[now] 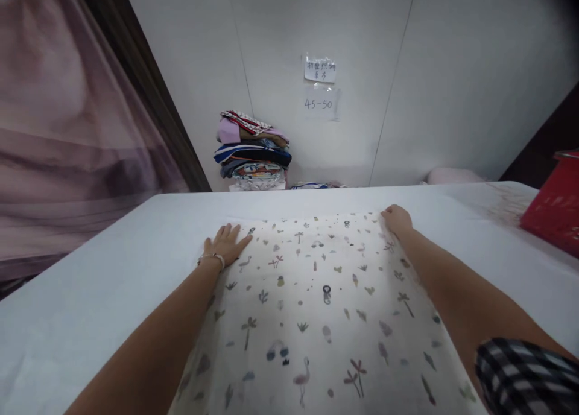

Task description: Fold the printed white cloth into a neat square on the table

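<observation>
A printed cloth (pixel 316 294), pale w/ small flamingo and plant motifs, is seen spread flat on a white table (pixel 113 270). Its far edge lies approx. mid-table and its near end is cut off by the bottom of the frame. The far-left corner is pressed down by the left hand (pixel 225 243), palm flat and fingers extended, w/ nothing gripped. A beaded bracelet (pixel 211 257) is worn at that wrist. The far-right corner is covered by the right hand (pixel 397 220), knuckles up and fingers curled. Whether the fabric is pinched or only held down cannot be told. Both side edges of the cloth are partly hidden by the forearms laid along them. A checked sleeve (pixel 525 373) is seen at bottom right.

Beyond the table, a stack of folded clothes (pixel 253 155) is piled against the white wall (pixel 452 71), well apart from both hands. A handwritten note (pixel 319 70) is taped above and to the right of it, w/ a sheet marked "45-50" (pixel 321 104) just below. A red basket (pixel 554 204) is set at the table's right side, clear of the cloth. The left of the scene is filled by a mauve curtain (pixel 67 131).
</observation>
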### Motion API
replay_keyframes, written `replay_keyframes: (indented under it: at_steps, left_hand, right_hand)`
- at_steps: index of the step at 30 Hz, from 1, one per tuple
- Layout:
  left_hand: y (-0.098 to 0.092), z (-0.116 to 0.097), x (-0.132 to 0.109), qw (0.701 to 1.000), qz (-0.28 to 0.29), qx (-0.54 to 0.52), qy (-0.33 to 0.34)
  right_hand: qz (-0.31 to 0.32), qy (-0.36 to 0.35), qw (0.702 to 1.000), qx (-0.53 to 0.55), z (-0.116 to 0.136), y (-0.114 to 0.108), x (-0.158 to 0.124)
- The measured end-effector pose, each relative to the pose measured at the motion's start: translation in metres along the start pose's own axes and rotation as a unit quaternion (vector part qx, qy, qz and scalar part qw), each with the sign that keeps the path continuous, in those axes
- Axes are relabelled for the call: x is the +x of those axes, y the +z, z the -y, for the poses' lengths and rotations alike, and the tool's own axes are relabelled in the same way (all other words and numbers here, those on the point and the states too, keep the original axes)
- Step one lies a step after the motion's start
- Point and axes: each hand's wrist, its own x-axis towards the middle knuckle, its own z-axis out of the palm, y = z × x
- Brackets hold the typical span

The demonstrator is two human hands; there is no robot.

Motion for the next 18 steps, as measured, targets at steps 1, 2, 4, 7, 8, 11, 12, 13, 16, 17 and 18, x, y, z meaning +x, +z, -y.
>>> replay_keyframes:
  at_steps: [1,2,4,7,8,11,12,13,16,17,18]
  left_hand:
    - [0.0,0.0,0.0,1.0,-0.001,-0.001,0.002]
    - [0.0,0.0,-0.001,1.0,0.0,-0.001,0.003]
    - [0.0,-0.001,-0.001,1.0,0.0,-0.001,0.004]
    - [-0.001,-0.001,-0.002,1.0,0.001,-0.001,0.002]
    - [-0.001,-0.002,-0.003,1.0,0.001,-0.002,0.002]
    - [-0.001,-0.003,-0.004,1.0,0.001,-0.004,-0.002]
    - [-0.001,-0.004,-0.005,1.0,0.002,-0.006,-0.004]
    - [-0.002,-0.004,-0.005,1.0,0.004,-0.008,-0.006]
    - [-0.001,-0.004,-0.006,1.0,0.01,-0.014,-0.01]
    - [0.0,-0.004,-0.006,1.0,0.012,-0.015,-0.01]
    - [0.001,-0.003,-0.006,1.0,0.012,-0.017,-0.01]
  right_hand:
    - [-0.005,-0.004,1.0,-0.01,0.0,0.002,-0.002]
    - [-0.008,-0.008,1.0,-0.018,0.001,0.004,-0.005]
    - [-0.011,-0.019,0.999,-0.031,0.002,0.007,-0.008]
    - [-0.009,-0.038,0.997,-0.07,0.003,0.006,-0.008]
    - [-0.004,-0.044,0.995,-0.088,0.003,0.005,-0.007]
    - [0.011,-0.054,0.987,-0.149,0.007,0.001,-0.009]
    - [0.005,-0.067,0.983,-0.169,0.011,0.001,-0.011]
    - [-0.01,-0.098,0.978,-0.186,0.015,0.001,-0.016]
    - [-0.047,-0.274,0.94,-0.199,0.027,0.01,-0.035]
    - [-0.03,-0.321,0.926,-0.195,0.029,0.015,-0.042]
    - [0.0,-0.343,0.919,-0.193,0.03,0.021,-0.047]
